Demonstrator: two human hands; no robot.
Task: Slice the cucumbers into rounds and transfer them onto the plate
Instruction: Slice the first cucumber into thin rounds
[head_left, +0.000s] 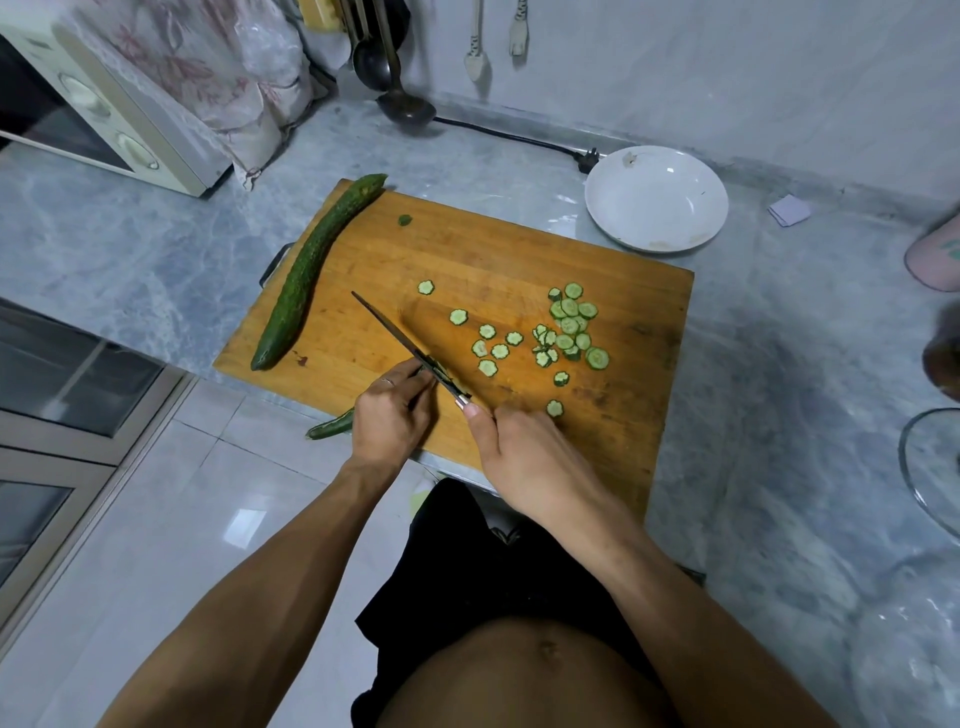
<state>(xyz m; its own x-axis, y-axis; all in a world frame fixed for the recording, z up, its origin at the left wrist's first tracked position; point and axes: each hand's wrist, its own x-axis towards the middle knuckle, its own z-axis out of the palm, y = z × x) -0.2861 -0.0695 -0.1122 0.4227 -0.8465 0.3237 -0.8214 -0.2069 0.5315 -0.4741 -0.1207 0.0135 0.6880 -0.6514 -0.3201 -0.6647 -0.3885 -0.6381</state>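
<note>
The white plate (655, 200) sits on the grey marble bench (130, 249) just beyond the far right corner of the wooden cutting board (519, 260); it holds no cucumber, only a few small marks on its inner surface. All the cut rounds (569, 325) lie on the board, clustered toward its right half, some stacked, others scattered singly toward the near edge. A whole cucumber (311, 270) lies along the board's left side, its far tip over the far left corner. The left hand (389, 415) curls over the cucumber being cut (330, 428), whose dark end sticks out left past the board's near edge. The right hand (530, 457) grips the handle of the knife (395, 338), thumb laid along it, with the blade angled away to the far left and its edge against the cucumber at the left fingertips. At the right edge, part of a clear glass bowl (930, 467) shows; its contents cannot be made out.
</note>
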